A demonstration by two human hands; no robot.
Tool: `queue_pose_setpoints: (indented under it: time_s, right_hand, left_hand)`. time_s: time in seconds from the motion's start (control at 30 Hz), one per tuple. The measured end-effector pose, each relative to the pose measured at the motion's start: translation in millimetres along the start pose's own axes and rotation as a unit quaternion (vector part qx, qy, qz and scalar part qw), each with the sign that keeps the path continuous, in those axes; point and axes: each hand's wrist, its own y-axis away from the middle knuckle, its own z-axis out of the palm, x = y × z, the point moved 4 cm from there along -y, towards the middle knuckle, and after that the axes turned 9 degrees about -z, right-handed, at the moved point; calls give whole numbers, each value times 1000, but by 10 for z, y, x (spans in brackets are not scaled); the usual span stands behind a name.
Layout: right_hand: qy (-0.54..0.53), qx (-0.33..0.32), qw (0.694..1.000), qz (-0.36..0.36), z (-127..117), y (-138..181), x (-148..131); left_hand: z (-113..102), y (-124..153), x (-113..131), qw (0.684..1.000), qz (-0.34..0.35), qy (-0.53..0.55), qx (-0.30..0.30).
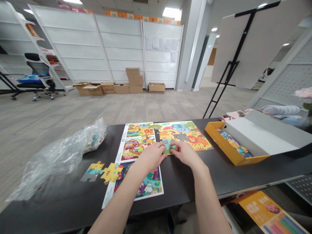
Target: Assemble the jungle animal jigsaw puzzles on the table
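On the dark table lies a partly assembled jigsaw puzzle (200,142) with lions and an elephant, and dark gaps show near its middle and left side. At its lower left corner is a teal and green puzzle piece (167,150). My left hand (153,156) grips this piece from the left, fingertips bent onto it. From the right, my right hand (186,153) pinches its other side; the fingers partly cover it. Under my left forearm spreads a printed picture sheet (119,152). Two loose puzzle pieces, one grey and teal (92,172) and one yellow (109,174), lie left of it.
A crumpled clear plastic bag (60,152) covers the table's left side. To the right stands an open yellow box (240,161) holding more pieces, its white lid folded back. Below the table edge is an orange printed box (258,206). An easel board (243,42) stands beyond.
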Motion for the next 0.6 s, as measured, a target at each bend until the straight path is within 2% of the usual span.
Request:
queue_pose_setpoints:
  time_s: [0.3, 0.43, 0.6]
  right_hand:
    - [-6, -11, 1000, 6, -12, -10, 9]
    - [-31, 2, 999, 17, -29, 8, 36]
    - [-69, -3, 998, -1, -47, 67, 79]
  left_hand:
    - [31, -8, -2, 1000, 18, 10, 2]
    - [73, 1, -24, 1000, 19, 24, 4]
    - [97, 22, -37, 998, 30, 41, 25]
